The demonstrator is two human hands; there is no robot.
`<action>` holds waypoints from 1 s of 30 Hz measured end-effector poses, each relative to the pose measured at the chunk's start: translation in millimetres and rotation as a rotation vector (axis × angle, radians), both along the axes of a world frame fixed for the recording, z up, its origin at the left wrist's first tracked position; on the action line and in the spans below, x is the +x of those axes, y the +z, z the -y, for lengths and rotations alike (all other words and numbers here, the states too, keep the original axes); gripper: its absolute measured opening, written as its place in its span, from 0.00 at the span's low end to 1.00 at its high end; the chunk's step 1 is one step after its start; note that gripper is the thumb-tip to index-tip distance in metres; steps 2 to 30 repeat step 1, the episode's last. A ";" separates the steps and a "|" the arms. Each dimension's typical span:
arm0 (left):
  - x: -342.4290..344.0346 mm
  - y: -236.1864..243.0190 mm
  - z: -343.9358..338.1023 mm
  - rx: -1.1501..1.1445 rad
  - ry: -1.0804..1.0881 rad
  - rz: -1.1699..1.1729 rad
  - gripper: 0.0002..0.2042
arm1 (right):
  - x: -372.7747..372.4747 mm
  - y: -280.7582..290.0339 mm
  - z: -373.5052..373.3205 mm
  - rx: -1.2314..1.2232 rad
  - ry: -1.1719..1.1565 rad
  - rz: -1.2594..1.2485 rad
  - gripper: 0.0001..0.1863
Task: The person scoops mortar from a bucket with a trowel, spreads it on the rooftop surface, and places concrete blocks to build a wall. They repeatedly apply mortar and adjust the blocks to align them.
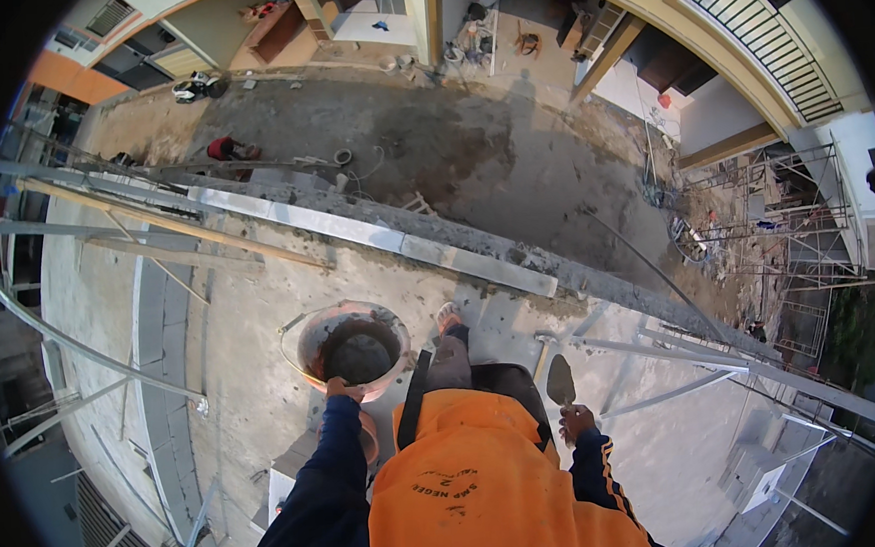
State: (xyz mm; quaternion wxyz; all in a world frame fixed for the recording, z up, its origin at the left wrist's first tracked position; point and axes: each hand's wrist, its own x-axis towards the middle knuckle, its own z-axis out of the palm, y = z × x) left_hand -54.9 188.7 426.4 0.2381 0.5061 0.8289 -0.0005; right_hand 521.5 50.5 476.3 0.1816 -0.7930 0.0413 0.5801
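Note:
A wide, pale reddish bucket (pixel 388 319) with wet grey mortar (pixel 360 356) in its bottom stands on the concrete slab, ahead of me and to the left. My left hand (pixel 342 388) is closed over its near rim. Off to my right, a pointing trowel (pixel 560 379) sticks up from my right hand (pixel 576 422), which is wrapped round its handle. The blade is grey and points away from me, apart from the bucket. Beside my left forearm, a smaller orange-brown container (pixel 369 438) is partly hidden by my sleeve.
A row of light blocks (pixel 375 234) runs diagonally along the slab's edge, with a lower yard (pixel 471 161) beyond. Left lie a wooden pole (pixel 179 224) and metal bars. A hammer-like tool (pixel 543 352) lies near the trowel. Scaffolding (pixel 790 217) stands right; a person (pixel 230 149) crouches far left.

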 end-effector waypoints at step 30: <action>-0.7 0.8 -2.2 0.003 0.009 -0.004 0.18 | -3.1 6.2 -17.0 -0.015 0.089 0.021 0.17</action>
